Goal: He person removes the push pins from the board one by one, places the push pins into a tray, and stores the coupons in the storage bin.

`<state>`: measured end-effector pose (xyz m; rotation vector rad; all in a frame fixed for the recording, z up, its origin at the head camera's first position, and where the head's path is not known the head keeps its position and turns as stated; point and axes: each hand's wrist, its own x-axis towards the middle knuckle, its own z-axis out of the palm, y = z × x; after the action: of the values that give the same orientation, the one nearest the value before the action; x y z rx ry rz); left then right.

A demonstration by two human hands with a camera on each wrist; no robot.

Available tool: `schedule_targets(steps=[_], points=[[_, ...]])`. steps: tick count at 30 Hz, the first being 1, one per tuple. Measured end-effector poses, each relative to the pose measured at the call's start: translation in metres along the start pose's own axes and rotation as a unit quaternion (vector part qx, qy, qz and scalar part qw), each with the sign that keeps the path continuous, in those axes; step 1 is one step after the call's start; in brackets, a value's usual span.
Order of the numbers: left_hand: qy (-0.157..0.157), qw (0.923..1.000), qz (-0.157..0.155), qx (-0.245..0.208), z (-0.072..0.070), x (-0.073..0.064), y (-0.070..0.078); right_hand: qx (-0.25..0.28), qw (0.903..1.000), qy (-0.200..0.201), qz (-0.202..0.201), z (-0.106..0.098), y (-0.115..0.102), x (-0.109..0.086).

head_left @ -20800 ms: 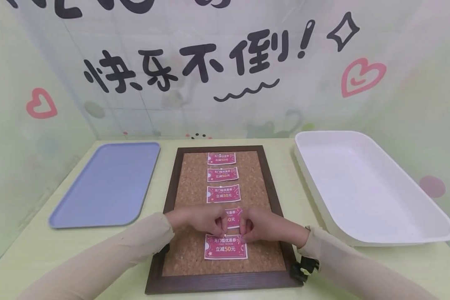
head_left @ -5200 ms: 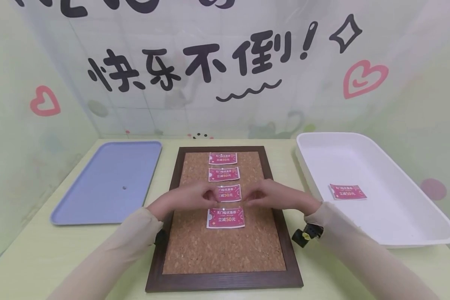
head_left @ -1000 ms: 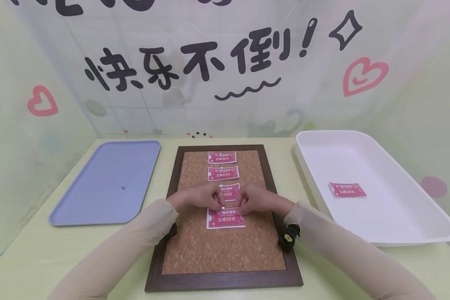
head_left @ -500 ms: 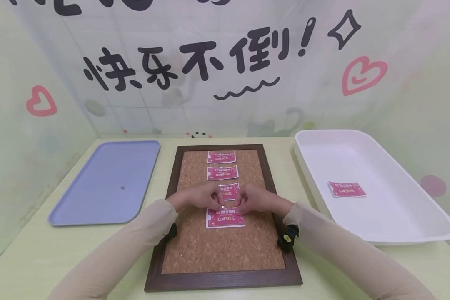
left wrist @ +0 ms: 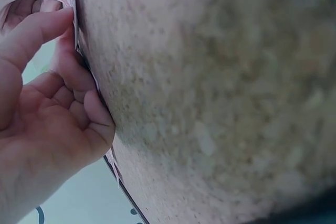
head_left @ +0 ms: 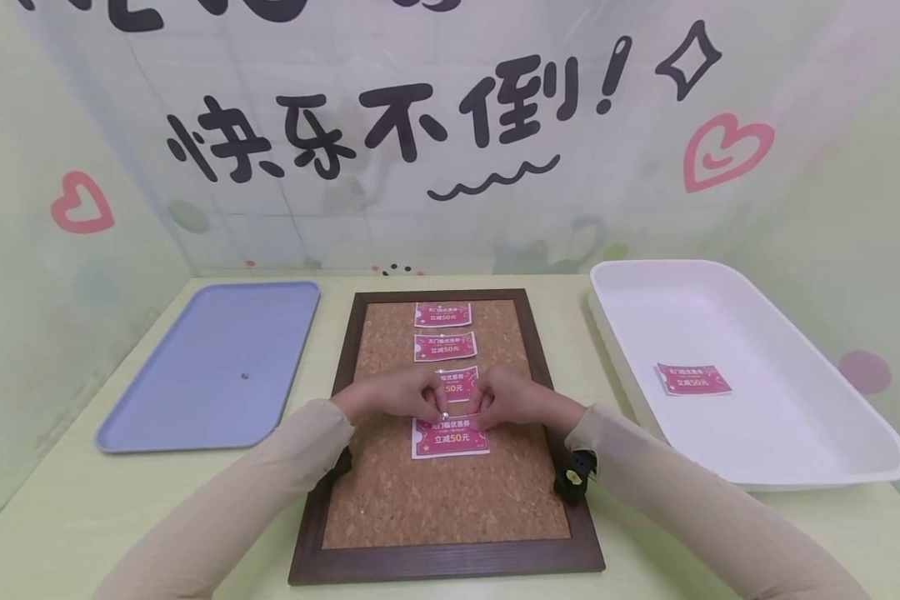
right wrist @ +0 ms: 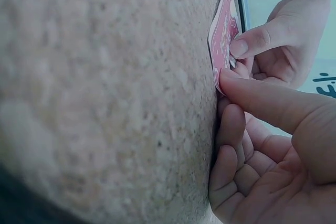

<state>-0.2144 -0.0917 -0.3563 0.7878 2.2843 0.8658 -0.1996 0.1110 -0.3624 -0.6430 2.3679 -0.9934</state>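
A framed corkboard [head_left: 450, 508] lies on the table with a column of pink coupons on it. My left hand [head_left: 399, 393] pinches a small shiny pushpin [head_left: 446, 416] at the top edge of the lowest coupon [head_left: 450, 440]. The upper right corner of that same coupon is between the thumb and finger of my right hand [head_left: 521, 396]. In the right wrist view the pushpin [right wrist: 233, 62] shows only as a glint under the left thumb. My hands partly cover the coupon [head_left: 457, 385] just above; two more coupons, the nearer one [head_left: 445, 347] included, sit higher up.
At the left lies a blue tray [head_left: 202, 375] with one small pushpin [head_left: 244, 376] on it. A deep white tray [head_left: 750, 450] stands at the right, holding a loose pink coupon [head_left: 694, 379]. A printed wall sheet rises behind the table.
Since the oldest frame, the bottom coupon has left the board; one coupon now lies in the white tray and a pushpin on the blue tray. Both hands sit higher, nearly still this last second.
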Motion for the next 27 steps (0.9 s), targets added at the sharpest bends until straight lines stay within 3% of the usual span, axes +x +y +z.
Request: schedule_targets(steps=[9,21,27], points=[[-0.003,0.9999,-0.01,0.011,0.0009,0.001,0.0018,-0.003,1.0,0.004,0.003,0.0003,0.0007,-0.0003],[-0.017,0.9996,-0.012,-0.021,-0.0023,0.0004,0.0026,-0.008,0.9999,0.007,-0.005,0.0008,0.0007,-0.0009],[-0.012,0.9998,-0.015,-0.01,-0.0017,0.0004,0.0032,-0.005,0.9999,0.006,-0.009,0.0006,0.0002,-0.0012]])
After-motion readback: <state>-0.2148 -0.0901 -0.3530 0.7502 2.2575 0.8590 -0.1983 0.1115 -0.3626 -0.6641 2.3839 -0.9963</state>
